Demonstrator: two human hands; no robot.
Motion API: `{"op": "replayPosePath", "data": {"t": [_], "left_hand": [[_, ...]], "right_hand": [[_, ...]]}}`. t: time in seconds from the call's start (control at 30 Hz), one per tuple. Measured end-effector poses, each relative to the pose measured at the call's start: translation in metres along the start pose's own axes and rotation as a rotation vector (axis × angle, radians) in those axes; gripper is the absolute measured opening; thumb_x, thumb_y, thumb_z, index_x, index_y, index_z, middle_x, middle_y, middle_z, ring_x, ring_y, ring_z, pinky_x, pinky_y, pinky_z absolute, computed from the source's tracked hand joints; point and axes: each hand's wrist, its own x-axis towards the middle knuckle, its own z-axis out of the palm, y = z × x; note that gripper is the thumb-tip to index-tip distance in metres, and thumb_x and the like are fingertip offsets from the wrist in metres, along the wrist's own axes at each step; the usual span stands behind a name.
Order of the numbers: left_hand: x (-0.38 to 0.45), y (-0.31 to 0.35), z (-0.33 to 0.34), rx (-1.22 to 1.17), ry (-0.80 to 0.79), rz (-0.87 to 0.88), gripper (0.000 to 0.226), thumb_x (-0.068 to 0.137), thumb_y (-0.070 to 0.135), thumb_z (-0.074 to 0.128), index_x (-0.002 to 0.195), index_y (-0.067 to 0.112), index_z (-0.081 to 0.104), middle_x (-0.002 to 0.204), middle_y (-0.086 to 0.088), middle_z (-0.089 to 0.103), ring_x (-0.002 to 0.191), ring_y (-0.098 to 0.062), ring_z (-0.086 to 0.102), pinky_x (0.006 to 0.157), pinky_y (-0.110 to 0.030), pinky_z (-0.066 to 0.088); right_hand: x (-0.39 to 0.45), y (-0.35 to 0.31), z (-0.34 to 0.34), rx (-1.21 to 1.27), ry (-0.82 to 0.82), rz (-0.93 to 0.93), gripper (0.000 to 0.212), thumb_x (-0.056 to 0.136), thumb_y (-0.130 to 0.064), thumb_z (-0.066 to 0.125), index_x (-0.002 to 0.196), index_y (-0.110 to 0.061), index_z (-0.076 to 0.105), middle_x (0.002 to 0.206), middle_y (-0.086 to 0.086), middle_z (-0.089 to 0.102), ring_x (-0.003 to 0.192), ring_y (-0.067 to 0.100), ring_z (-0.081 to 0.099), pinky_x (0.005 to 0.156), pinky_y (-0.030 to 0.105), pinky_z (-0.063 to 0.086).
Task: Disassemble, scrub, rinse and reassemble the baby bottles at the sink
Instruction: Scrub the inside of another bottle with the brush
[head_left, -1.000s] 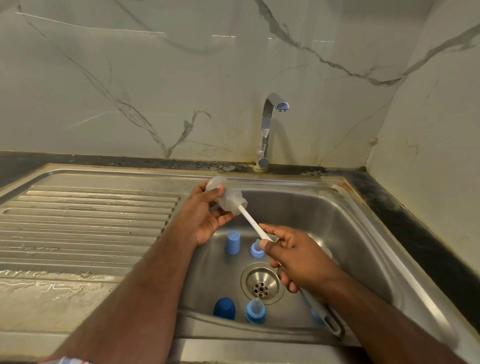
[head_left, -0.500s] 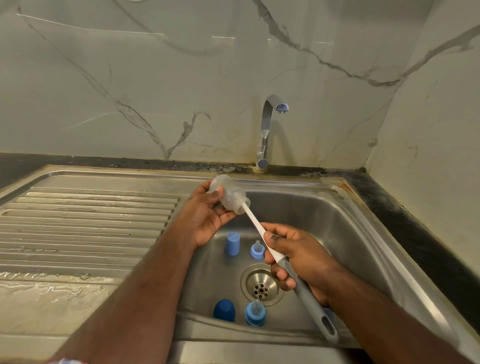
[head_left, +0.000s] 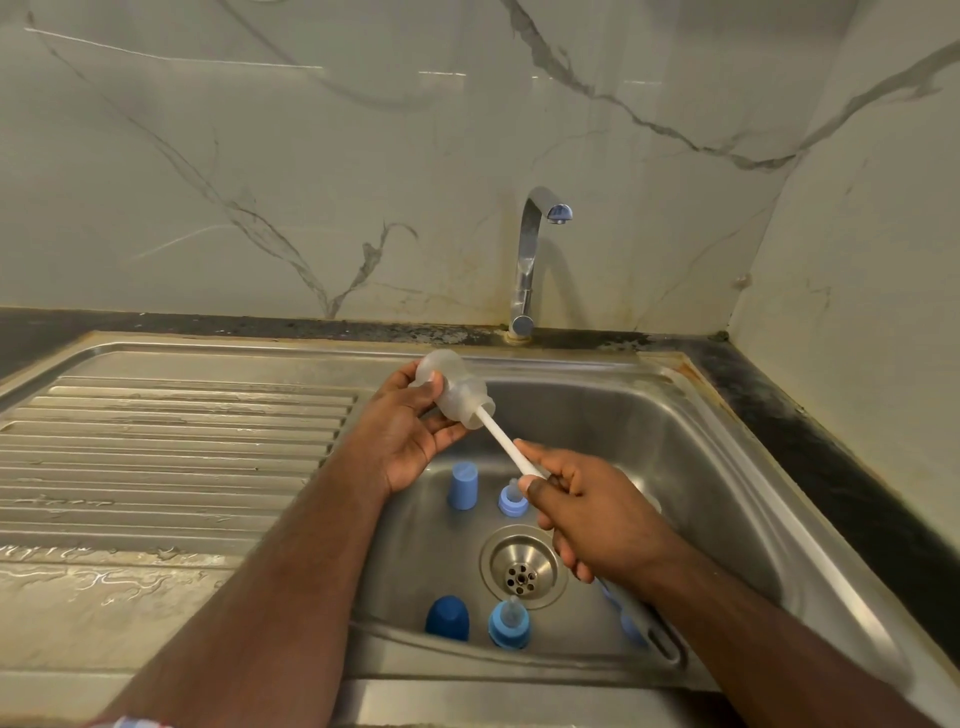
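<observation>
My left hand (head_left: 410, 436) grips a clear baby bottle (head_left: 457, 389), tilted on its side over the sink's left rim, mouth toward the right. A bottle brush (head_left: 506, 444) with a white shaft goes into that mouth; its head is hidden inside. My right hand (head_left: 587, 512) grips the brush where the white shaft meets the grey handle. On the sink floor stand a light blue cap (head_left: 463, 486), a light blue teat ring (head_left: 511, 499), a dark blue cap (head_left: 447, 616) and another blue ring with a clear teat (head_left: 509, 626).
The steel sink basin (head_left: 691, 467) has a drain (head_left: 522, 569) at its middle. A chrome tap (head_left: 530, 260) stands behind it, with no water running. A wet ribbed draining board (head_left: 166, 457) lies to the left. Marble walls close the back and right.
My right hand pulled the brush back out half a second ago, then pushed it deeper into the bottle again. The left hand and bottle barely moved.
</observation>
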Motion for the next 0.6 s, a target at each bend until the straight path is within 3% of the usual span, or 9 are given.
{"op": "replayPosePath", "data": {"t": [0.1, 0.3, 0.43, 0.6], "left_hand": [[0.0017, -0.0002, -0.0003, -0.014, 0.017, 0.022, 0.038, 0.101, 0.010, 0.058, 0.138, 0.012, 0.050, 0.132, -0.023, 0.061, 0.106, -0.041, 0.071, 0.074, -0.050, 0.062], [0.0031, 0.0001, -0.0025, -0.043, 0.052, 0.073, 0.030, 0.100, 0.008, 0.058, 0.129, 0.016, 0.055, 0.128, -0.021, 0.061, 0.099, -0.038, 0.074, 0.071, -0.049, 0.062], [0.0037, 0.0009, -0.0040, -0.054, 0.068, 0.075, 0.033, 0.101, 0.010, 0.058, 0.132, 0.017, 0.054, 0.129, -0.020, 0.061, 0.099, -0.037, 0.074, 0.071, -0.048, 0.062], [0.0013, 0.0028, -0.0019, -0.052, 0.052, 0.059, 0.031, 0.102, 0.010, 0.057, 0.131, 0.017, 0.054, 0.129, -0.021, 0.062, 0.100, -0.038, 0.074, 0.071, -0.048, 0.062]], "right_hand": [[0.0012, -0.0020, 0.0060, 0.165, 0.008, 0.063, 0.041, 0.104, -0.025, 0.051, 0.142, -0.037, 0.050, 0.081, 0.007, 0.060, 0.043, 0.009, 0.049, 0.040, 0.024, 0.041], [-0.0012, -0.0049, 0.0079, 0.192, -0.066, 0.148, 0.039, 0.106, -0.026, 0.046, 0.143, -0.039, 0.047, 0.086, 0.009, 0.059, 0.043, 0.011, 0.050, 0.038, 0.023, 0.040], [-0.0040, -0.0050, 0.0005, 0.307, -0.140, 0.135, 0.035, 0.104, -0.021, 0.049, 0.136, -0.034, 0.055, 0.074, 0.008, 0.059, 0.040, 0.012, 0.046, 0.035, 0.021, 0.036], [-0.0040, -0.0021, 0.0030, 0.009, 0.017, 0.021, 0.047, 0.101, -0.023, 0.056, 0.143, -0.042, 0.047, 0.075, 0.005, 0.063, 0.042, 0.011, 0.052, 0.038, 0.024, 0.042]]}}
